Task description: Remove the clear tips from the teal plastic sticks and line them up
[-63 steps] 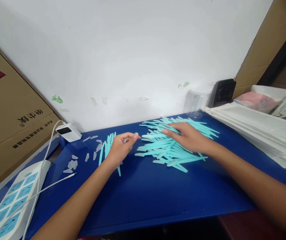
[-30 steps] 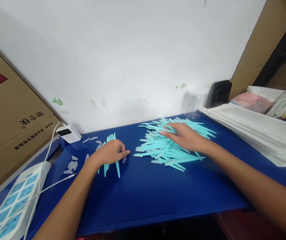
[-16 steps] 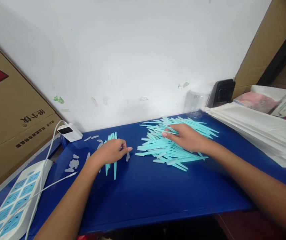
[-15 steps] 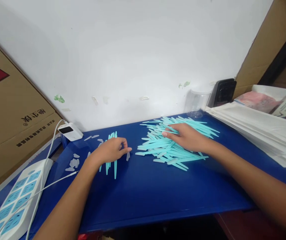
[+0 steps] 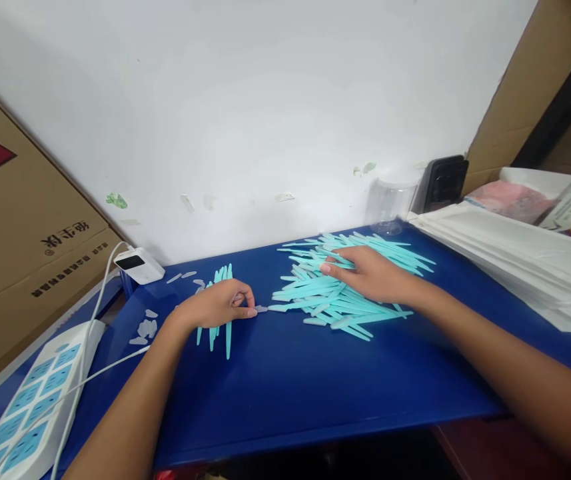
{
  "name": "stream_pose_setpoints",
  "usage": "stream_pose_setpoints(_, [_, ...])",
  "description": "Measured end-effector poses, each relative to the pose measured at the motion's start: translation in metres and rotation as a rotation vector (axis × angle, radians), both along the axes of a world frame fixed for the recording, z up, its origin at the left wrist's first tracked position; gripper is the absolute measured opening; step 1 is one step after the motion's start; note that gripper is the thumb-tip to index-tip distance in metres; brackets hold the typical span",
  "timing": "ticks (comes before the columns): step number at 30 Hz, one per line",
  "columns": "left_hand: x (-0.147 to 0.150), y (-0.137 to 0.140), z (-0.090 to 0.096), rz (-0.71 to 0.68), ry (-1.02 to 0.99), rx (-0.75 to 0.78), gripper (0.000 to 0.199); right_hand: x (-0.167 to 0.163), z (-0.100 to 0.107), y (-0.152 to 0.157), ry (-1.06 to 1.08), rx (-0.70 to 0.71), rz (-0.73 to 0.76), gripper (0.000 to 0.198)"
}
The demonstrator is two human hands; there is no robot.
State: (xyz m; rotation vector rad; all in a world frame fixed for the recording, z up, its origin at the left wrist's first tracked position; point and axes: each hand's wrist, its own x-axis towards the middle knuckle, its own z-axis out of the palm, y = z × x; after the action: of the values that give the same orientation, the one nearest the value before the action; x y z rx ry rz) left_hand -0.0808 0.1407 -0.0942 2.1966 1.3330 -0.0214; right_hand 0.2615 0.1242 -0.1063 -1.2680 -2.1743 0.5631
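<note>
A large pile of turquoise eyebrow razors (image 5: 345,303) lies on the blue table, their pale blade ends pointing various ways. My right hand (image 5: 365,270) rests over the pile, thumb and fingers closed around one of the razors. My left hand (image 5: 222,303) is closed in a pinch on a small clear blade cap (image 5: 262,309), which points right, close to the pale end of a razor at the pile's left edge. Beneath the left hand lies a smaller group of razors (image 5: 228,340), partly hidden. Loose clear caps (image 5: 147,328) are scattered to the left.
A white power strip (image 5: 40,400) and a small white device (image 5: 139,265) with cables lie at the left, beside a cardboard box (image 5: 25,220). At the back stands a clear plastic jar (image 5: 391,207). White sheets (image 5: 515,260) are stacked on the right.
The cap in my left hand has swung from hanging down to pointing right, as that hand lowered slightly. My right hand has hardly moved. The view has shifted a little.
</note>
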Motion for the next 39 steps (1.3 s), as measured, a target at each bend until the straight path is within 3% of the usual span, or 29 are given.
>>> stream_pose_setpoints(7, [0.013, -0.008, 0.010, 0.000, -0.197, -0.052, 0.044, -0.004, 0.008, -0.008, 0.057, -0.088, 0.128, 0.049])
stream_pose_setpoints(13, [0.025, -0.010, 0.003, 0.028, -0.281, 0.012, 0.040, -0.004, 0.008, -0.009, 0.078, -0.180, 0.201, 0.049])
stream_pose_setpoints(25, [0.030, -0.011, -0.001, 0.017, -0.284, 0.054, 0.036, 0.000, 0.012, -0.009, 0.071, -0.195, 0.143, 0.048])
stream_pose_setpoints(34, [0.032, -0.014, -0.003, 0.013, -0.297, 0.051, 0.033, -0.004, 0.012, -0.010, 0.052, -0.236, 0.195, 0.043])
stream_pose_setpoints(39, [0.032, -0.014, -0.003, 0.015, -0.287, 0.065, 0.035, 0.000, 0.017, -0.011, 0.058, -0.239, 0.132, 0.037])
